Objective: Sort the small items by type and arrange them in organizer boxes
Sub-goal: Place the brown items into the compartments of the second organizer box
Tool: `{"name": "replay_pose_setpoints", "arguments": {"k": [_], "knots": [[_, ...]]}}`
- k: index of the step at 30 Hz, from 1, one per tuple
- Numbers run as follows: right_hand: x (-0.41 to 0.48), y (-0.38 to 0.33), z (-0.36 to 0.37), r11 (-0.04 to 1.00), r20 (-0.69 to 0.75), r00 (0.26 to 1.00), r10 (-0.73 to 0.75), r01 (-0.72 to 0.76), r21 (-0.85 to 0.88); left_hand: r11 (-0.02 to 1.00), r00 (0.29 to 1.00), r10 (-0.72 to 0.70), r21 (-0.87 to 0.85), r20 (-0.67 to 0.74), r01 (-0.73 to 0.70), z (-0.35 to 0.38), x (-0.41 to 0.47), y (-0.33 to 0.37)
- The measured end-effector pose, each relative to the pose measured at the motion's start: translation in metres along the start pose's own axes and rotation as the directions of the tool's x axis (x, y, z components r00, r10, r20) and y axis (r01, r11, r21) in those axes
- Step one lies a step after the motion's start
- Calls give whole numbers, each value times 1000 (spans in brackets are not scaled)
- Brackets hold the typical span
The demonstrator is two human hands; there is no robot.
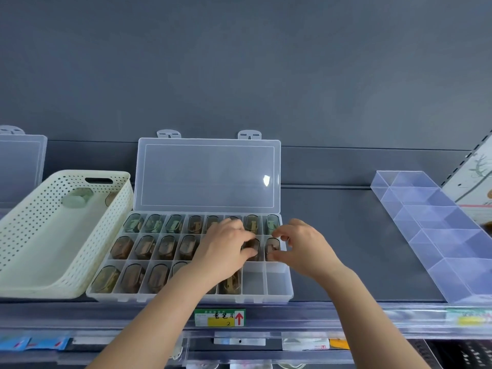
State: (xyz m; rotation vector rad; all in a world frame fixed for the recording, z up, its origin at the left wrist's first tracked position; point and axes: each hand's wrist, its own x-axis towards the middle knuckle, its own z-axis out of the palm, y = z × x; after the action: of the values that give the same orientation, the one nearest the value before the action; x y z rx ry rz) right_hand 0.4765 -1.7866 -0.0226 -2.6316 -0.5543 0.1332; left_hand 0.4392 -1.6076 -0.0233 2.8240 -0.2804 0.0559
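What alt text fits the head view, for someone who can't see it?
Left hand and right hand each pinch a small case in the middle row of an open organizer box, nearly full, with two front-right compartments empty. A white basket sits left of it, a clear divided tray right.

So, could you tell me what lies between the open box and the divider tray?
Only bare shelf, crossed by the right forearm; head view.

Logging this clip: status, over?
Left hand pinches a middle-row case. Right hand pinches the end case beside it. Box: two front-right cells empty. Nothing in the way.
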Motion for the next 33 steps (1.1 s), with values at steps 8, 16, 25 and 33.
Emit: {"name": "replay_pose_setpoints", "arguments": {"k": [8, 16, 25, 33], "knots": [[0, 1, 2, 1000, -3, 1000, -20, 20, -23, 995, 997, -29, 98, -70, 36, 7, 1, 9], [5, -7, 0, 996, -129, 988, -88, 84, -35, 992, 992, -68, 95, -109, 78, -1, -4, 7], [41, -71, 17, 963, -166, 949, -269, 261, -66, 953, 961, -184, 201, -205, 225, -53, -30, -61], [92, -173, 53, 895, -35, 898, -438, 433, -103, 844, 905, -384, 326, -184, 425, -92, -64, -170]]}}
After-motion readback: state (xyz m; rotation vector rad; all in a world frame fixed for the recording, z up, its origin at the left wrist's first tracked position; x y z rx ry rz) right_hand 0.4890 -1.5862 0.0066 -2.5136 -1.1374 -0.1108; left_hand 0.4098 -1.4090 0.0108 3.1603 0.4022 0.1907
